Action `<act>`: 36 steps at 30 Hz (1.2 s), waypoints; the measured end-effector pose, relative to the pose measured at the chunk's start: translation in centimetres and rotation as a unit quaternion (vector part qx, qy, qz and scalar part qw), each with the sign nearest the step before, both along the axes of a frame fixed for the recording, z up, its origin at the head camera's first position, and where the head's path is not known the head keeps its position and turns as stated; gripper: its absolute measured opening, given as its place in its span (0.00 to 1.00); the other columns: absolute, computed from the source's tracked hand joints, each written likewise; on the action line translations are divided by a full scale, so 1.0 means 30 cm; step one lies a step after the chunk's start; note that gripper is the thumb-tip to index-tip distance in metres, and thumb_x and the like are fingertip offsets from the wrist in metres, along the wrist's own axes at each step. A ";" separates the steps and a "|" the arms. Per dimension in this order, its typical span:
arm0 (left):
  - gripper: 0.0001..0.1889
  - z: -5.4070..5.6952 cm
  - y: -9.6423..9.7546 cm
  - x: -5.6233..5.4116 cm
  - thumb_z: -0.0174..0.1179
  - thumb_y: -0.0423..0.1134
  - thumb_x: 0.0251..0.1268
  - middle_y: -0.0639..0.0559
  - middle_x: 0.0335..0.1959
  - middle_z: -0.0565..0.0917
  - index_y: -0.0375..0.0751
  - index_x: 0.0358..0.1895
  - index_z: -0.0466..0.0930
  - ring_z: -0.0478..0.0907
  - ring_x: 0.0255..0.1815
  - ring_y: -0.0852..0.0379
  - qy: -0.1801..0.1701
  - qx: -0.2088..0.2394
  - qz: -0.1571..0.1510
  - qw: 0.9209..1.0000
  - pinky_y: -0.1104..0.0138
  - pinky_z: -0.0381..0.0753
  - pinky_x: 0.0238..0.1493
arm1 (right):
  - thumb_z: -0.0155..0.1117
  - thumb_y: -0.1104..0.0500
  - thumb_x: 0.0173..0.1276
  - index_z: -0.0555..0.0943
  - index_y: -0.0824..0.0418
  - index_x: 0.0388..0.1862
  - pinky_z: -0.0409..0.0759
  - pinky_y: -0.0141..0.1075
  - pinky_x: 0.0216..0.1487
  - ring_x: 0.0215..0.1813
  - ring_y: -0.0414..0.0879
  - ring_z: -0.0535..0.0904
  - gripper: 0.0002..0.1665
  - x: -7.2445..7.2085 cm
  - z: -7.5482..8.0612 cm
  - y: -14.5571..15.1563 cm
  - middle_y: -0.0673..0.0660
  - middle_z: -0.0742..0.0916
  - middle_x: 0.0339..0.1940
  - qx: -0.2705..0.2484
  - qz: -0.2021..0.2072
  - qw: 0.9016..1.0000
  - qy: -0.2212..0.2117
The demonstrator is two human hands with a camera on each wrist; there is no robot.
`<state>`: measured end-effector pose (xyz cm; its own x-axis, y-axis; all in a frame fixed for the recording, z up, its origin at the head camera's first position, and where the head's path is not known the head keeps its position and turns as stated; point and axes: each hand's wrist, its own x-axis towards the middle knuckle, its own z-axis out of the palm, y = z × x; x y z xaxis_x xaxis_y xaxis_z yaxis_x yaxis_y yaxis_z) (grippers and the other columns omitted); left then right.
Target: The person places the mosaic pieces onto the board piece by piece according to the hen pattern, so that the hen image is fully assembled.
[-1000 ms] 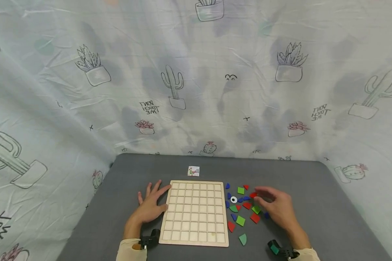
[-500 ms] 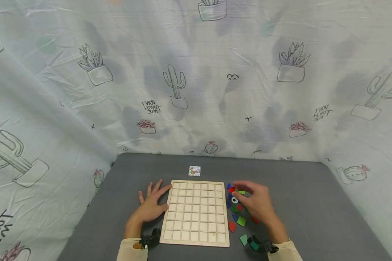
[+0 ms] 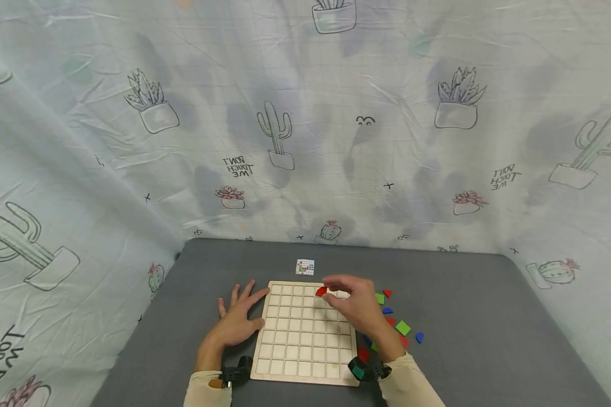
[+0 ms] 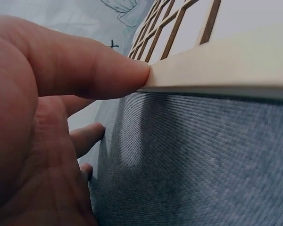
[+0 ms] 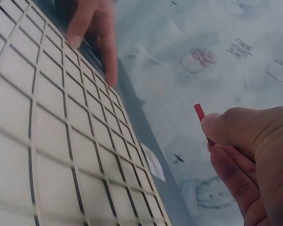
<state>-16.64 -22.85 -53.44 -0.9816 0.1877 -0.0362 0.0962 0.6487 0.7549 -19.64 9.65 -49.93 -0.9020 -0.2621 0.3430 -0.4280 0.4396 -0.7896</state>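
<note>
Between thumb and fingers, my right hand point(image 3: 358, 302) pinches a flat red piece point(image 3: 321, 291) over the far part of the wooden grid board point(image 3: 305, 381). In the right wrist view the red piece point(image 5: 199, 112) is seen edge-on, held above the board. My left hand point(image 3: 235, 320) lies at the board's left edge with its fingers spread. Its thumb touches the board's side in the left wrist view, where the left hand point(image 4: 61, 94) looks large. The right forearm covers some of the pieces right of the board.
Right of the board lie several loose flat pieces, among them a green square point(image 3: 403, 328), a blue piece point(image 3: 420, 337) and a red triangle point(image 3: 387, 293). A small printed card point(image 3: 305, 267) lies behind the board on the grey table point(image 3: 468, 305). A patterned curtain hangs behind.
My right hand has picked up the red piece from the loose pieces and carried it left, over the board. The left hand has stayed at the board's edge.
</note>
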 end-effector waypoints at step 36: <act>0.37 0.038 0.006 0.000 0.67 0.30 0.67 0.32 0.91 0.51 0.45 0.81 0.74 0.30 0.91 0.23 -0.022 -0.015 0.002 1.000 0.23 0.15 0.76 | 0.78 0.66 0.69 0.92 0.60 0.59 0.90 0.35 0.51 0.49 0.44 0.92 0.19 -0.082 -0.114 -0.272 0.54 0.95 0.51 0.092 0.099 0.991 0.009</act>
<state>-16.64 -22.66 -52.32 -0.9797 0.1818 -0.0848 0.0606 0.6708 0.7392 -22.08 1.50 -53.35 -0.8214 -0.4926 0.2876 -0.5327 0.4822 -0.6954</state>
